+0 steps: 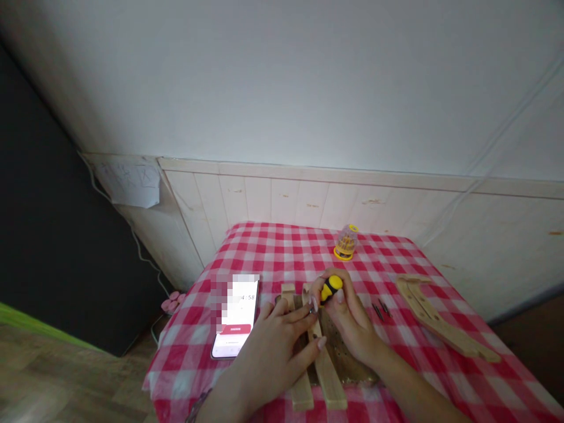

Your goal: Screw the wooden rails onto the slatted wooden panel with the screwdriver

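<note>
A short screwdriver (pixel 332 286) with a yellow and black handle is gripped in my right hand (pixel 356 329), slanting down toward the wood. My left hand (pixel 273 341) lies across two pale wooden pieces (pixel 331 376), its fingertips near the screwdriver's tip and its thumb pressed on the right-hand piece. Dark holes show in that piece. The screwdriver's tip is mostly hidden by my fingers. Under the wooden pieces is a brown board (pixel 341 349) with small holes. Two small dark metal bits or screws (pixel 382 309) lie to the right of my right hand.
A red and white checked cloth (pixel 282 247) covers the table. A phone (pixel 235 317) showing a timer lies at left. A clear case with a yellow base (pixel 346 244) stands at the back. More joined wooden pieces (pixel 440 320) lie at right. Behind is a panelled wall (pixel 286 200).
</note>
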A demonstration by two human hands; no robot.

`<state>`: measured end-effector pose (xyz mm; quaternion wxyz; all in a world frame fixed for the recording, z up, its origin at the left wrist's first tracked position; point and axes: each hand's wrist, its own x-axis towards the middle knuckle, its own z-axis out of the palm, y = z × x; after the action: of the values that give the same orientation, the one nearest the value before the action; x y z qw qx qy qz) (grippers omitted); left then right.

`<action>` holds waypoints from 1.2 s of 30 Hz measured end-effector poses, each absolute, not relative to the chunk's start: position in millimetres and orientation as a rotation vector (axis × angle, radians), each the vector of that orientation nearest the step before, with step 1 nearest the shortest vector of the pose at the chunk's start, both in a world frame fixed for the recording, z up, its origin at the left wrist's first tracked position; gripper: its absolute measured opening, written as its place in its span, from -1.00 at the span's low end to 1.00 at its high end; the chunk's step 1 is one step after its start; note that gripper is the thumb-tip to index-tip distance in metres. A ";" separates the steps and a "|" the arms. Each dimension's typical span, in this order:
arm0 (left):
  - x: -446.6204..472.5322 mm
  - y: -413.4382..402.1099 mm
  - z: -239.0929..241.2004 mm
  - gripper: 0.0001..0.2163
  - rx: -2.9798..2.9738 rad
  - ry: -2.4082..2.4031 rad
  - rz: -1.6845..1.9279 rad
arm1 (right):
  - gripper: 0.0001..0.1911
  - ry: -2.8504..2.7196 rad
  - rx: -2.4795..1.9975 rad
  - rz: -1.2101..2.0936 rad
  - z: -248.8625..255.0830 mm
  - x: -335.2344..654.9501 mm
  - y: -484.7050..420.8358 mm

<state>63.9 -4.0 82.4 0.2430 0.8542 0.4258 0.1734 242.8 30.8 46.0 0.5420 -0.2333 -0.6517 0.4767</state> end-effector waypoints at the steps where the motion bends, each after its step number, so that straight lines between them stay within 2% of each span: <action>1: 64.0 -4.0 82.8 -0.74 2.334 1.163 0.468 | -0.75 -1.556 -0.552 1.126 47.0 242.9 30.4; 7: 63.3 -4.1 82.2 -0.76 2.325 1.168 0.452 | -0.78 -1.595 -0.529 1.083 52.2 240.6 27.0; 15: 62.2 -1.0 79.4 -0.67 2.328 1.161 0.414 | -0.77 -1.619 -0.619 0.976 51.0 245.2 33.4; 22: 61.9 -0.4 81.3 -0.70 2.361 1.120 0.441 | -0.83 -1.693 -0.693 0.917 67.5 239.0 34.3; 26: 62.6 -0.6 80.6 -0.75 2.356 1.134 0.434 | -0.70 -1.830 -0.783 0.955 73.5 234.7 29.4; 31: 61.4 0.8 77.9 -0.67 2.353 1.111 0.449 | -0.49 -1.738 -0.745 1.147 65.3 237.4 31.0; 36: 60.6 1.1 76.7 -0.67 2.357 1.116 0.458 | -0.64 -1.727 -0.714 1.071 69.8 240.0 33.8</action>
<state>60.6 1.1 76.7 0.2443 0.8632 0.4087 0.1676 240.0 33.8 69.8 0.4742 -0.2919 -0.7059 0.4378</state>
